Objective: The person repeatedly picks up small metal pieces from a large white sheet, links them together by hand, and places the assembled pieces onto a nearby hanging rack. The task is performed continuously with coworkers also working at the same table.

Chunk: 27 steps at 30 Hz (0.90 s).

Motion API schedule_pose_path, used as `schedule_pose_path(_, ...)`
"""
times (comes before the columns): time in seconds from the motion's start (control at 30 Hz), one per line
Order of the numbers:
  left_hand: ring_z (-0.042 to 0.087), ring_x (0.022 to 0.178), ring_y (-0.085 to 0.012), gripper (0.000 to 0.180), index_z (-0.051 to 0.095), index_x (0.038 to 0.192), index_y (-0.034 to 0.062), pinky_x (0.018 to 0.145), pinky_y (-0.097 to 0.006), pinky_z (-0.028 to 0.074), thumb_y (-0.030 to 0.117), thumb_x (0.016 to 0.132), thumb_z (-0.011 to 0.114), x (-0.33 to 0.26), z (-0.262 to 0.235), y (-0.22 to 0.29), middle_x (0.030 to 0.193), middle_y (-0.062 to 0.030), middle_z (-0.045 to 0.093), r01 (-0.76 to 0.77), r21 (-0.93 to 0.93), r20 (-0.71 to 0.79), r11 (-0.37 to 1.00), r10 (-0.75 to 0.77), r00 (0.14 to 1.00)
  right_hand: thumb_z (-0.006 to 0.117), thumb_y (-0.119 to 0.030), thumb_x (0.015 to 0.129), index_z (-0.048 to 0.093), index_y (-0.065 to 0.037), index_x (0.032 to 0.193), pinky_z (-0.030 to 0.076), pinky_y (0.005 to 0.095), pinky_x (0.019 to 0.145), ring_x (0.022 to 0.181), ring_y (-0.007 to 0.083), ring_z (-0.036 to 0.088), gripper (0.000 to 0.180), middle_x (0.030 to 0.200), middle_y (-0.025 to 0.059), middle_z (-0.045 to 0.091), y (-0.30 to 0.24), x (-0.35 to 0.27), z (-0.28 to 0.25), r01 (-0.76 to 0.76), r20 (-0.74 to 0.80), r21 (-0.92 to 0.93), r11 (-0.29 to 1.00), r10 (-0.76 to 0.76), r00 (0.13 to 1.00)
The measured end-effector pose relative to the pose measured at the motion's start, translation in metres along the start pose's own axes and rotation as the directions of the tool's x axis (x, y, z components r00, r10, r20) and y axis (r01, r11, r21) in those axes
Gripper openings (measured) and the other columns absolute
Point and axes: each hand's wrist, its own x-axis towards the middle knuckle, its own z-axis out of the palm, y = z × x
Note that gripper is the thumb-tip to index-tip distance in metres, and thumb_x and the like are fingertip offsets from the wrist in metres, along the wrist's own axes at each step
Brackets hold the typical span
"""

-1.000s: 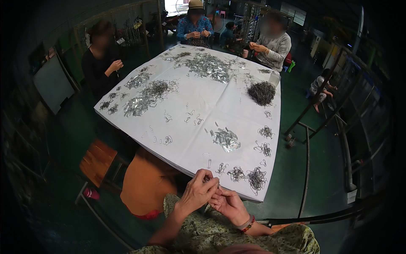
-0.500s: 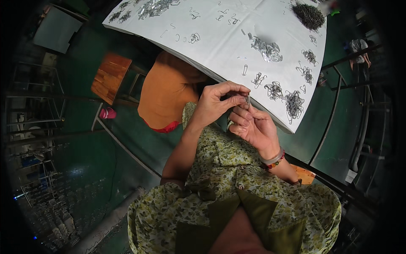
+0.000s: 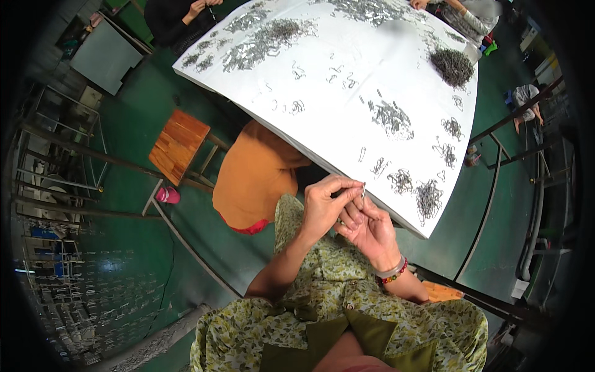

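Observation:
My left hand (image 3: 327, 203) and my right hand (image 3: 376, 234) meet just off the near edge of the white-topped table (image 3: 322, 124). Thumb and fingertips of both pinch a small, thin metal piece (image 3: 364, 190), probably bent wire; its exact shape is too small to make out. On the tabletop beyond my hands lie tangled heaps of wire hooks (image 3: 429, 201), with a smaller heap (image 3: 401, 181) beside them. A single long wire loop (image 3: 362, 154) lies apart, and farther off is a pile of shiny, narrow metal pieces (image 3: 392, 119).
A dark wire heap (image 3: 452, 67) sits at the far right. Two people's hands (image 3: 196, 10) (image 3: 419, 4) show at the far edge. An orange-draped form (image 3: 254, 180) and a wooden stool (image 3: 180, 146) stand left of the table. Metal rails (image 3: 493, 204) run along the right.
The view has tilted up, so the table and hands sit lower and co-workers show at the far side. My hands stay together, still pinching the small metal piece.

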Motion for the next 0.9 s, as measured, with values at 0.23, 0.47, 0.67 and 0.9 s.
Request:
schedule_pose_path(0.23,0.059,0.074,-0.0154,0.011,0.059,0.085,-0.0029,0.068,-0.027,0.047,0.001,0.077,0.066,0.009,-0.011,-0.002,0.081,-0.0084,0.062,-0.161,0.148,0.183,0.976,0.132,0.974,0.048,-0.023,0.089,0.039,-0.011,0.075,0.03,0.0267,0.057,0.058,0.0129,0.034,0.021,0.061,0.0009,0.035,0.0,-0.003,-0.003,-0.045,0.009,-0.014,0.999,0.045,0.999)
schedule_pose_path(0.47,0.056,0.071,-0.0259,0.006,0.054,0.084,-0.0023,0.064,-0.033,0.046,-0.001,0.079,0.058,0.001,0.005,0.004,0.079,-0.0126,0.056,-0.457,0.372,0.083,0.808,0.461,0.883,0.041,-0.02,0.093,0.039,-0.008,0.073,0.031,0.0273,0.057,0.058,0.0132,0.033,0.023,0.06,-0.0001,0.033,-0.014,-0.001,-0.007,0.079,-0.065,0.186,0.979,-0.068,0.996)
schedule_pose_path(0.67,0.06,0.075,-0.0175,0.008,0.054,0.088,-0.0017,0.065,-0.029,0.048,0.002,0.082,0.058,0.006,-0.003,0.002,0.082,-0.0103,0.062,-0.205,0.25,-0.048,0.946,0.223,0.974,0.046,-0.02,0.093,0.048,-0.004,0.077,0.035,0.0252,0.056,0.057,0.0121,0.04,0.022,0.062,0.0027,0.044,-0.027,0.006,0.002,0.338,-0.024,-0.276,0.9,-0.358,0.933)
schedule_pose_path(0.9,0.06,0.087,-0.0239,0.021,0.057,0.095,0.0019,0.072,-0.032,0.048,0.007,0.077,0.065,-0.012,-0.046,-0.05,0.091,-0.0119,0.058,-0.067,0.698,0.338,0.713,-0.245,0.909,0.059,-0.013,0.084,0.065,0.006,0.094,0.038,0.0192,0.057,0.063,0.0064,0.049,0.022,0.075,0.0058,0.063,-0.076,0.032,-0.021,0.304,0.048,-0.907,0.291,-0.646,0.761)
